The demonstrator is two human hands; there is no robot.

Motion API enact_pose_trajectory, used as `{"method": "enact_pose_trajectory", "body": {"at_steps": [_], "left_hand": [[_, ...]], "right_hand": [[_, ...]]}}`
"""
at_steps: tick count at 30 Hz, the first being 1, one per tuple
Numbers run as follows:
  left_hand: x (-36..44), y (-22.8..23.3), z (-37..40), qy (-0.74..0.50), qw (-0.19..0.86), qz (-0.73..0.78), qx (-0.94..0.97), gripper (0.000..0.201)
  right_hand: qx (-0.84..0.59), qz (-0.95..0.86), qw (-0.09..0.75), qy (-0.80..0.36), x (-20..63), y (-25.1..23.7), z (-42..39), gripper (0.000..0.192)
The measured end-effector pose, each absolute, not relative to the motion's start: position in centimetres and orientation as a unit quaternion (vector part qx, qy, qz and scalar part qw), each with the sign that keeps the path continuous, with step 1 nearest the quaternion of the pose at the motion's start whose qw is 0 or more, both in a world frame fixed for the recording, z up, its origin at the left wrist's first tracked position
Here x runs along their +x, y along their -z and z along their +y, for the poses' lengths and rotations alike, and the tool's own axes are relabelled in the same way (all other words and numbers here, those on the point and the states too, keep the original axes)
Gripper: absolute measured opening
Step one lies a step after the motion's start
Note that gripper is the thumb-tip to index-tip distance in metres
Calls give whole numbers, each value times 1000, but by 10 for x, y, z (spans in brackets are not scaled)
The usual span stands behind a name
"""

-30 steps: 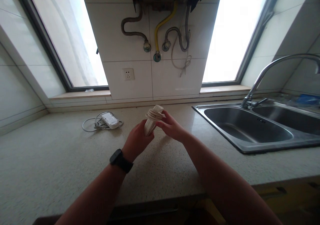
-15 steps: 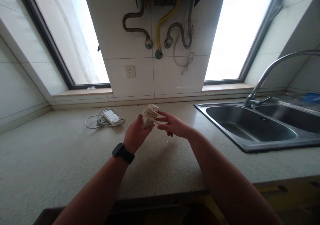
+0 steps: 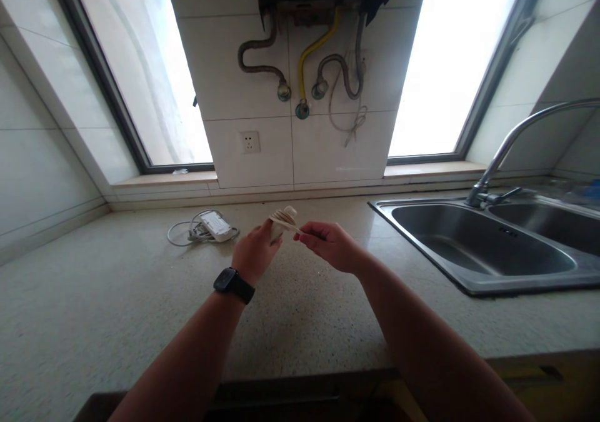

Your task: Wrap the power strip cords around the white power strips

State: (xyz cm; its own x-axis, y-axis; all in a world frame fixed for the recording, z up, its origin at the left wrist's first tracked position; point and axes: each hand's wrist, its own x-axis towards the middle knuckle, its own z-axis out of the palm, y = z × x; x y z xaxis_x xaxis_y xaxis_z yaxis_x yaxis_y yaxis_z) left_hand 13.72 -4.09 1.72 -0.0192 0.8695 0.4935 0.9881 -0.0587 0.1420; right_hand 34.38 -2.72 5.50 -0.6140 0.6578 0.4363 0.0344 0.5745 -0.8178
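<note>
Over the table (image 3: 117, 309), our left hand (image 3: 255, 256) grips a cable-wrapped white adapter (image 3: 280, 221). Our right hand (image 3: 330, 247) at 3 o'clock pinches its cable.

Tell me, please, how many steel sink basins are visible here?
2: the near stainless steel basin lies right of the hands, and a second steel basin sits beyond it under the curved chrome tap, partly cut off by the frame.

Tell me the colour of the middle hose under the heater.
Yellow hose; it shows best in the head view, between two grey ones.
</note>
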Motion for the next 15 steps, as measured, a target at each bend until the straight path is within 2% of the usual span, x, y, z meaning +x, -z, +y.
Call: {"method": "enact_pose_trajectory", "body": {"at_steps": [5, 15], "left_hand": [[144, -19, -44, 222, 136, -671, -694, 48], [154, -19, -46, 168, 155, -673, -703, 58]], "right_hand": [[-187, -755, 407, -479, 338, -53, -30, 31], [-185, -717, 436, -511, 337, -54, -31, 30]]}}
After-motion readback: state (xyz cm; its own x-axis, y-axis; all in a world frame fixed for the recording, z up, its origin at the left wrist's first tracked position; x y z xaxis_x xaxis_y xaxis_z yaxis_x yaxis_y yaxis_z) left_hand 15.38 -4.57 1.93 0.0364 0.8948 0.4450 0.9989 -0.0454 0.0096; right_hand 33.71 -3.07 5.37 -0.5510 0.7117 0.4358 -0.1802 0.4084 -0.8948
